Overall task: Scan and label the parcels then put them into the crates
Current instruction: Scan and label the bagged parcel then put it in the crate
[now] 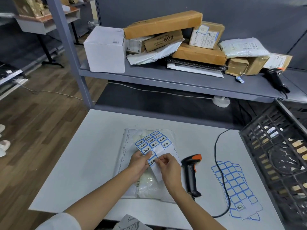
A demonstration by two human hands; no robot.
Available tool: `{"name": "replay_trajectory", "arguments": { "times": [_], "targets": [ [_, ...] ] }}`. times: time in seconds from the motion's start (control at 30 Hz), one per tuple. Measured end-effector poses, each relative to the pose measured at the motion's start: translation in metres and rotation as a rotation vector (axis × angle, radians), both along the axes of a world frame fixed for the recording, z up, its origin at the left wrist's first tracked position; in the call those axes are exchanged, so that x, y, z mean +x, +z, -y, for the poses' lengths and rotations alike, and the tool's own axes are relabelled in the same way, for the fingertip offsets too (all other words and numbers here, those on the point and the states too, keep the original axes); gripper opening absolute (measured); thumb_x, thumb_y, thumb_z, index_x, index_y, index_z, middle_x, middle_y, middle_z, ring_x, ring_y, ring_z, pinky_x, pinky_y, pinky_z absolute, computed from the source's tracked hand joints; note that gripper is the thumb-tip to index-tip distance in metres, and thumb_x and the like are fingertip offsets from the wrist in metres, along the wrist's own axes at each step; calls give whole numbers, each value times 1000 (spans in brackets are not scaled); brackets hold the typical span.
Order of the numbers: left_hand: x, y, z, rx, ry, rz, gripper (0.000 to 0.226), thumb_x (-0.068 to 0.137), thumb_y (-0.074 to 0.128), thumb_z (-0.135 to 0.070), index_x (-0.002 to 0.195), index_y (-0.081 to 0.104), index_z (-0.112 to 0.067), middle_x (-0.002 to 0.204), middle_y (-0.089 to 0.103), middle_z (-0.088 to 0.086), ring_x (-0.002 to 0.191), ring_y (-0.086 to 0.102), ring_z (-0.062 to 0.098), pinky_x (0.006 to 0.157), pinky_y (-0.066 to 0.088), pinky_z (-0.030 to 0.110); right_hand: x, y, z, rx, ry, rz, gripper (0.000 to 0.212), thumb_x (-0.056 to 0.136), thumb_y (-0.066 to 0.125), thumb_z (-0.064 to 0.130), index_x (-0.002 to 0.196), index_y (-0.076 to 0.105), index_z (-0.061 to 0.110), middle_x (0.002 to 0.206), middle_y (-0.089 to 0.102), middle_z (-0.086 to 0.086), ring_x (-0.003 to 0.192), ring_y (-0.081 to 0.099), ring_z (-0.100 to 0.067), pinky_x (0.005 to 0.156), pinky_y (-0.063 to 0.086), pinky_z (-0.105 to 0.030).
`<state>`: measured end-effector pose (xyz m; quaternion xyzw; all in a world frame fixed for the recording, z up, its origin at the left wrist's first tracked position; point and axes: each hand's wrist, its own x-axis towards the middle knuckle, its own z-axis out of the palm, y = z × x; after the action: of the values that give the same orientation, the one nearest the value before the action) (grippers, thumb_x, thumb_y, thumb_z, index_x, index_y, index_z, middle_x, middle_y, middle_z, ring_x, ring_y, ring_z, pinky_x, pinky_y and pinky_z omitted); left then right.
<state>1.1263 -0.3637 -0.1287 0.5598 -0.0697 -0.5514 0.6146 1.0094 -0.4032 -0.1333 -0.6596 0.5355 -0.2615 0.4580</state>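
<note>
A white plastic mailer parcel (132, 141) lies flat on the white table (86, 155). Above it I hold a sheet of blue-bordered labels (153, 141) with handwriting on several of them. My left hand (140, 162) grips the sheet's lower left edge. My right hand (168, 170) pinches one written label (152, 161) at the sheet's bottom corner. A black and orange barcode scanner (191, 170) lies on the table just right of my right hand, its cable (221, 171) looping to the right.
Used blue label sheets (235, 185) lie at the table's right. A black plastic crate (279, 156) holding parcels stands at the far right. The grey shelf (166, 77) behind carries several boxes and mailers and a second black scanner (276, 79). Wooden floor lies left.
</note>
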Motion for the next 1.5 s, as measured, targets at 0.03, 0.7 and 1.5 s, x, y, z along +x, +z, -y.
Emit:
{"name": "replay_trajectory", "arguments": {
  "times": [0.03,0.7,1.5],
  "targets": [
    [0,0,-1,1,-3,4,18,95,52,-5,111,61,-8,100,70,11,81,69,22,70,56,33,0,0,1,-13,14,-13,13,84,69,18,75,60,21,78,65,1,69,57,-9,61,41,-14],
    [22,-3,-10,74,110,53,19,96,51,-5,109,60,-15,101,70,10,85,68,26,73,57,40,5,12,5,161,86,212,10,85,70,19,77,65,17,71,65,9,67,56,-5,65,45,-17],
    [74,-12,-44,155,385,-27,20,88,49,2,103,60,-4,95,65,19,74,61,30,69,49,35,5,-51,54,25,55,-358,5,88,55,14,87,50,15,87,59,0,79,57,-19,58,40,-29]
  ]
}}
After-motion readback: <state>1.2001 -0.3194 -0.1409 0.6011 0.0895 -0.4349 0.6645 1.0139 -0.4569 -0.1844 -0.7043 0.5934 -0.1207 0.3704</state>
